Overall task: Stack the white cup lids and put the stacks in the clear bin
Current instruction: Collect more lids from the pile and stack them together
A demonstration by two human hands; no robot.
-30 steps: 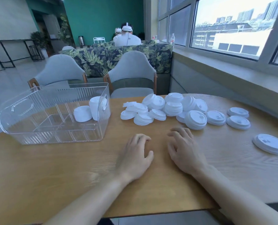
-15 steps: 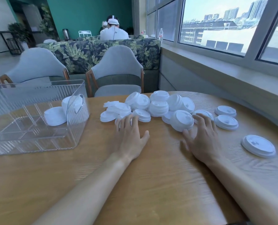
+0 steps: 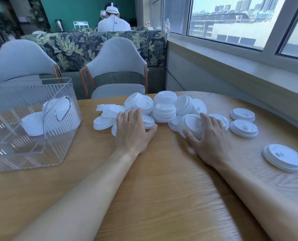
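Several white cup lids and short lid stacks (image 3: 164,108) lie heaped at the far middle of the wooden table (image 3: 162,197). My left hand (image 3: 133,134) lies flat over the lids at the heap's near left, fingers spread and touching them. My right hand (image 3: 211,141) grips a tilted stack of lids (image 3: 190,125) between thumb and fingers at the heap's near right. The clear ribbed bin (image 3: 23,150) stands at the left with two lid stacks (image 3: 33,123) inside, against its right end.
Three single lids lie apart on the right: two (image 3: 243,127) beyond my right hand and one (image 3: 283,156) near the table's right edge. Two grey chairs (image 3: 117,66) stand behind the table. A window ledge runs along the right. A person sits far behind.
Both hands slid forward across the table into the lid heap. My left hand came down on the left lids, and my right hand closed round the tilted stack.
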